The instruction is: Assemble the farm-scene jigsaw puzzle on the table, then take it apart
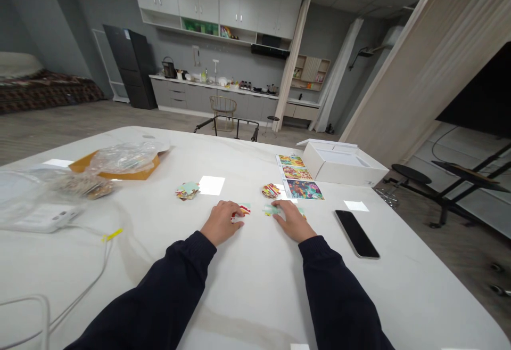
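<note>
Curling the left hand [221,223] over red-and-white puzzle pieces [241,211], spreading the right hand [294,221] on pale green ones [271,210], neither clearly gripping. Two piles [187,190] lying within reach on the tabletop [255,296], beside printed picture sheets [300,177] for reference.

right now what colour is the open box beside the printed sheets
The open box is white, inside and out; the head view shows it best.
</note>
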The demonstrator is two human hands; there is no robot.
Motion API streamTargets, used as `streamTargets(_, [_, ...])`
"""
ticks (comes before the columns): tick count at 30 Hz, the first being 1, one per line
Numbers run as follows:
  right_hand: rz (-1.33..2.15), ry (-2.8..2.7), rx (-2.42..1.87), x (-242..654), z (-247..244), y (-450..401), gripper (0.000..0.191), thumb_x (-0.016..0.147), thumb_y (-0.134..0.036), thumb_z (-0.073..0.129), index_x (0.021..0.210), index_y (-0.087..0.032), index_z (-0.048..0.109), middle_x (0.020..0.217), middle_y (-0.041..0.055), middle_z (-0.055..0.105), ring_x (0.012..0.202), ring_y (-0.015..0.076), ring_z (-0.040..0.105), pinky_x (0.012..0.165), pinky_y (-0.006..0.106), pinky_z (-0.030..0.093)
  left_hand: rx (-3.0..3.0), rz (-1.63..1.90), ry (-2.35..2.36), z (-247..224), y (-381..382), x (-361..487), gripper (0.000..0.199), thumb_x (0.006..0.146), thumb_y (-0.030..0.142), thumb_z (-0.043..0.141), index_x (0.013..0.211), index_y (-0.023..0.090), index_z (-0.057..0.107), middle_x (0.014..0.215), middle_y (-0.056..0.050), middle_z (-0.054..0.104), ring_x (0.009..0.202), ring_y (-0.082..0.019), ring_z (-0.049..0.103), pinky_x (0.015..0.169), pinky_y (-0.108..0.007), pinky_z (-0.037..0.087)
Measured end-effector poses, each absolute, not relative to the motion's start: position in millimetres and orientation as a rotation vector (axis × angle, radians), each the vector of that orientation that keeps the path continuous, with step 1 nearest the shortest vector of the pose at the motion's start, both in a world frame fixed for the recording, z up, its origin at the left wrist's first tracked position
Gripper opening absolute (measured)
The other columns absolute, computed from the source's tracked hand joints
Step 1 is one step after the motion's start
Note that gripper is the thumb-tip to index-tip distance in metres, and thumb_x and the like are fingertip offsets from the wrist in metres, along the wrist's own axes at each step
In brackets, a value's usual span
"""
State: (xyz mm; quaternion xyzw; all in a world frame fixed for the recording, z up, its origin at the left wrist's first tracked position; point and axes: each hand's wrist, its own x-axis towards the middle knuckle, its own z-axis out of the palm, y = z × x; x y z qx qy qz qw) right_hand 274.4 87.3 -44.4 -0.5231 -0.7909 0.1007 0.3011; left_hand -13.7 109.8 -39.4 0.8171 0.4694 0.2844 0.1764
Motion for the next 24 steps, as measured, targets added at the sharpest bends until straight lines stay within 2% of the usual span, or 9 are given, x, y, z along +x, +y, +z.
streamTargets(3, [0.248, -2.116, -1.378, 274, -47, 89, 0.028, 0.094, -0.023, 0.060, 0.123, -0.023, 0.060, 0.122, 0.0109, 0.067, 0.120, 0.0285, 0.059, 0.108, 0.049, 0.047, 2.328, 0.806, 1.311, -41, 110, -12, 0.011, 0.073, 0.021, 0.083, 0.082, 0.025, 0.078, 0.111, -0.006, 0.074, 0.109, -0.031, 0.063, 0.099, -0.048, 0.050])
streamTargets(6, [0.243, -2.126, -1.374, 275, -47, 89, 0.029, 0.095, -0.025, 0.058, 0.124, -0.023, 0.060, 0.123, 0.0111, 0.067, 0.121, 0.0292, 0.059, 0.108, 0.051, 0.047, 2.359, 0.917, 1.239, -36, 115, -18, 0.010, 0.074, 0.023, 0.082, 0.082, 0.025, 0.077, 0.109, -0.006, 0.073, 0.108, -0.029, 0.064, 0.098, -0.046, 0.051])
streamTargets(9, [0.230, -2.121, -1.368, 276, -46, 87, 0.034, 0.094, -0.028, 0.059, 0.128, -0.023, 0.059, 0.128, 0.0112, 0.066, 0.124, 0.0294, 0.059, 0.111, 0.051, 0.046, 2.333, 1.194, 1.289, -28, 131, -42, 0.016, 0.081, 0.023, 0.076, 0.096, 0.024, 0.072, 0.108, -0.005, 0.071, 0.107, -0.026, 0.064, 0.101, -0.043, 0.051])
streamTargets(12, [0.199, -2.106, -1.359, 275, -45, 86, 0.038, 0.094, -0.032, 0.061, 0.130, -0.023, 0.059, 0.131, 0.0118, 0.065, 0.127, 0.0297, 0.057, 0.113, 0.051, 0.045, 2.197, 1.431, 1.679, -28, 152, -79, 0.029, 0.081, 0.020, 0.071, 0.110, 0.023, 0.065, 0.112, -0.007, 0.068, 0.111, -0.029, 0.061, 0.104, -0.047, 0.047])
streamTargets(17, [0.159, -2.059, -1.335, 273, -43, 86, 0.040, 0.094, -0.038, 0.062, 0.132, -0.024, 0.059, 0.131, 0.0122, 0.065, 0.128, 0.0310, 0.058, 0.113, 0.052, 0.046, 1.914, 1.299, 2.203, -42, 169, -115, 0.043, 0.078, 0.032, 0.075, 0.117, 0.022, 0.060, 0.120, -0.013, 0.063, 0.119, -0.038, 0.053, 0.102, -0.052, 0.045])
streamTargets(24, [0.138, -2.020, -1.317, 271, -40, 86, 0.040, 0.096, -0.044, 0.060, 0.131, -0.024, 0.062, 0.131, 0.0128, 0.066, 0.127, 0.0314, 0.058, 0.112, 0.054, 0.046, 1.865, 1.241, 2.203, -47, 172, -116, 0.034, 0.080, 0.029, 0.071, 0.110, 0.022, 0.056, 0.113, -0.009, 0.066, 0.112, -0.033, 0.055, 0.100, -0.047, 0.044])
